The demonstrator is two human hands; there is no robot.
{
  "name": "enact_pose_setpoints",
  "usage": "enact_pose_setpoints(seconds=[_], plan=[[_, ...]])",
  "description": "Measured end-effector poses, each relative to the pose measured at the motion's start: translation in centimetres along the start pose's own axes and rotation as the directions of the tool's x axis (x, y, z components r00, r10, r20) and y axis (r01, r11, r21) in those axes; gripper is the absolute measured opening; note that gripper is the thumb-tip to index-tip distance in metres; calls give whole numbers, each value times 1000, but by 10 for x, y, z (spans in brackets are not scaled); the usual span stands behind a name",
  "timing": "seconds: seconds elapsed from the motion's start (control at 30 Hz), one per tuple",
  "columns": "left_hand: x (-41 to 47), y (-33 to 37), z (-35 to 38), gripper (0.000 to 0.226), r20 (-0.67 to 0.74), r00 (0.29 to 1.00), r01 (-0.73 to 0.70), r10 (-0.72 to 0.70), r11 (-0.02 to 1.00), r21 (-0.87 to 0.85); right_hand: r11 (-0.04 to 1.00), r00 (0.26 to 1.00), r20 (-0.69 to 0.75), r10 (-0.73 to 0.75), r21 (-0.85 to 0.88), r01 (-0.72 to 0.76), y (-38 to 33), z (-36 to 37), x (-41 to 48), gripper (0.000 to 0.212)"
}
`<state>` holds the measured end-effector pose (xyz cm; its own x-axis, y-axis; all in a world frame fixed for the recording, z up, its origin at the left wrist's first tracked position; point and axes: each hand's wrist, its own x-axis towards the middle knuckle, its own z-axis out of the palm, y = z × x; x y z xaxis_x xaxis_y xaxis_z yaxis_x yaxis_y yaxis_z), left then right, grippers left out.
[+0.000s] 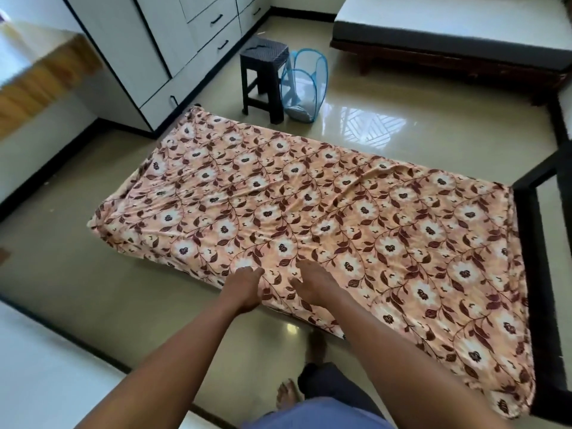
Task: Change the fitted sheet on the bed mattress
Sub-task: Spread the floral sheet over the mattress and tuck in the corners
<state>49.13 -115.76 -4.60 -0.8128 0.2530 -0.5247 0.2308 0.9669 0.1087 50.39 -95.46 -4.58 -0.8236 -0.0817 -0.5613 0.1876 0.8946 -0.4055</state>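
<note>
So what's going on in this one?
A person leans over a floral sheet spread on a mattress on the floor, which it hides. The left hand and right hand lie close together on the sheet at its near edge, fingers fairly straight, seemingly smoothing it. Wrinkles run across the middle. A dark stool and a blue mesh hamper stand beyond the far end.

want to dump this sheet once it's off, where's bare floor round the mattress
Bare floor between mattress, hamper and far bed; more between its left end and the wardrobe. Crowded: stool and hamper at the far corner, black frame against the right end, left hand and right hand at the near edge.
</note>
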Motion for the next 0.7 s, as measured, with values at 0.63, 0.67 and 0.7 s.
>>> enact_pose_setpoints(seconds=[0.63,0.67,0.7], plan=[[40,-212,-63,71,-12,956,290,-293,950,-119,958,961,167,-221,-150,246,-188,-17,184,51],[45,-221,-64,73,-17,962,269,-272,957,-106,966,969,147,-199,-139,219,-193,-13,186,51],[49,-227,-66,74,-20,970,239,-241,967,-93,975,977,125,-172,-122,187,-196,-10,187,52]])
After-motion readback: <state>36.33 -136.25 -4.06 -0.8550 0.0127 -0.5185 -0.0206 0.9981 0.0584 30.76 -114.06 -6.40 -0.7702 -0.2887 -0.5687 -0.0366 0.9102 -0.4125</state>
